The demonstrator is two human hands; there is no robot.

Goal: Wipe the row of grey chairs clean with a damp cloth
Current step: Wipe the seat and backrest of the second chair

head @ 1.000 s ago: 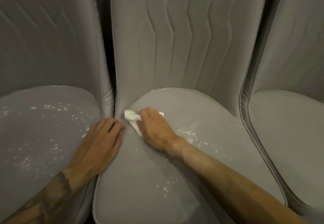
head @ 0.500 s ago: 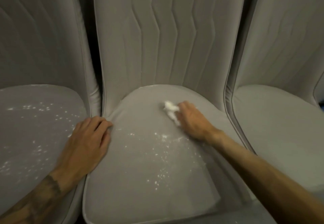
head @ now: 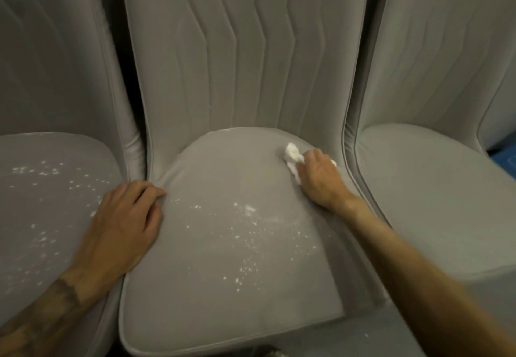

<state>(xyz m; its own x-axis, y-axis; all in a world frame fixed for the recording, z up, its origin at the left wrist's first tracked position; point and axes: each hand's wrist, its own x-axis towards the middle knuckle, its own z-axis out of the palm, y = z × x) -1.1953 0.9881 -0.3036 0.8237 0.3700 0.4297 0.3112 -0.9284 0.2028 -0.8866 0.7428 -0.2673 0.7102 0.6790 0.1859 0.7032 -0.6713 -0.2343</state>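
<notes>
Three grey padded chairs stand side by side. The middle chair's seat (head: 223, 273) carries scattered white specks across its centre and front. My right hand (head: 321, 178) presses a crumpled white cloth (head: 291, 154) onto the back right part of that seat, fingers curled over it. My left hand (head: 125, 222) lies flat, fingers spread, on the middle seat's left edge, where it meets the left chair. The left chair's seat (head: 42, 203) is also dotted with white specks. The right chair's seat (head: 432, 189) looks free of specks.
The tall quilted backrests (head: 245, 49) rise directly behind the seats, with narrow dark gaps between chairs. Something blue (head: 502, 158) shows at the far right edge behind the right chair. Floor shows below the middle seat's front edge.
My right hand has swept the cloth from the seat's back left corner across to its back right. The view has shifted a little; my left hand has stayed on the seat's left edge.
</notes>
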